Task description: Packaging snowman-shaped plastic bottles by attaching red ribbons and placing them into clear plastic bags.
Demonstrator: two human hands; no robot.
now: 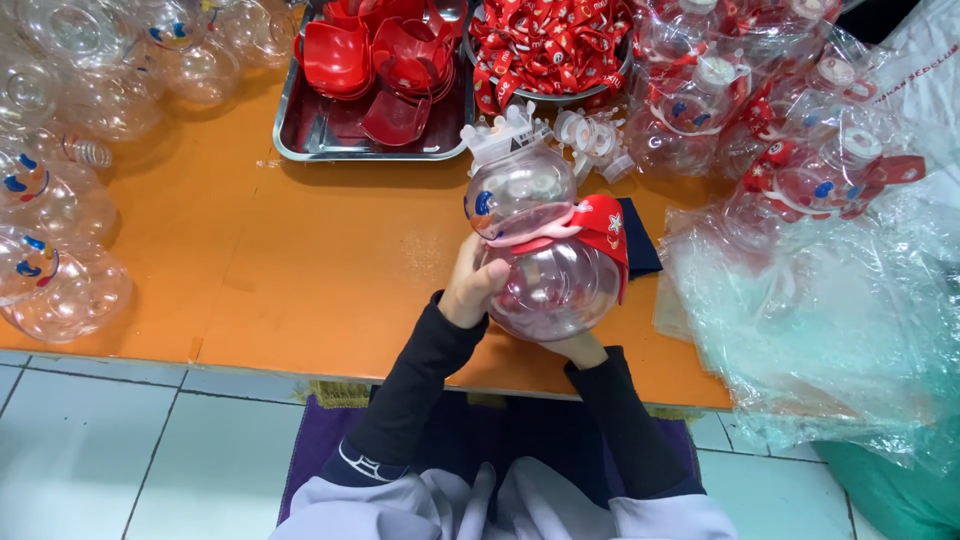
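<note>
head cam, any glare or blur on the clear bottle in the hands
Head view: the clear bottle shows soft white glints but stays readable; left hand and right hand look sharp, without motion blur; the plastic bags on the right reflect light hazily; the frame edges bend slightly.

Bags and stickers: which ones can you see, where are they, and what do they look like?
Clear plastic bag: right on the orange table, crinkly, see-through.
White bag: top right corner, with red print.
Red ribbon labels: heaped in a round bowl, top middle, with white marks.
Face sticker: on the clear jar between both hands, blue and red.
</note>
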